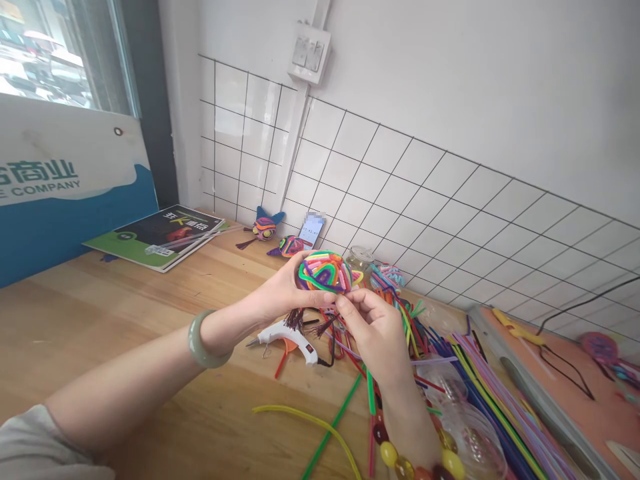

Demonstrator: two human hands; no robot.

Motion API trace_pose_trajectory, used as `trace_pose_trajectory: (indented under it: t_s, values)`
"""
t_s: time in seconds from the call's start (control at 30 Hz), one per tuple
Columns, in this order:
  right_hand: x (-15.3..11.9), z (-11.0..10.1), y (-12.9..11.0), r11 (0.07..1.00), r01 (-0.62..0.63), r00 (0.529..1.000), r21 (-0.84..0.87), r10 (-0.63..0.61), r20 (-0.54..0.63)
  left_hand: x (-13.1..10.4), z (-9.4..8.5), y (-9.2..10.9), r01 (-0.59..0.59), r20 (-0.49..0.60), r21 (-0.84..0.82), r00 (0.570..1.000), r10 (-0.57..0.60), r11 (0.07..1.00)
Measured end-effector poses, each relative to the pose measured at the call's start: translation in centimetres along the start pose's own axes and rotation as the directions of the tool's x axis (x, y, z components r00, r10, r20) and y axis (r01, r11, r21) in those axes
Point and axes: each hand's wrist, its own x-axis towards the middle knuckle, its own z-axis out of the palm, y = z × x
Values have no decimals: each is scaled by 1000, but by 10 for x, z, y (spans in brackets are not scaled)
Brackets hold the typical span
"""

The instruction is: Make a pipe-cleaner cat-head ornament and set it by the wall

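My left hand (286, 283) is wrapped round a ball of coiled pipe cleaners (326, 272) in green, orange, pink, purple and white, held up above the table. Dark tassels (295, 320) hang below it. Thumb and fingers of my right hand (376, 328) are closed in a pinch on the ball's lower right edge; what exactly lies between the fingertips is hidden. A yellow loop (357, 277) sticks out of the ball just above them. Beneath my hands, a white hot glue gun (290, 336) lies on the wooden table.
Loose pipe cleaners (493, 393) spread over the right side, near clear plastic containers (467, 427). At the back stand a blue-eared figure (264, 227), a phone (312, 230) and a glass jar (360, 260). A booklet (165, 233) lies left. A yellow-handled tool (517, 327) rests far right.
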Motion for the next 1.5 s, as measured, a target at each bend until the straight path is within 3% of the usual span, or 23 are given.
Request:
trace_pose_trajectory:
  t_s: [0.7,1.5]
  values:
    - [1,0,3,999,0,1000,-33,1,28,0,-1,-1,1,-45,90,999,3,996]
    - [3,-3,3,999,-4,1000,-34,4,18,-2,-4,2,-9,79,22,997,7,1000]
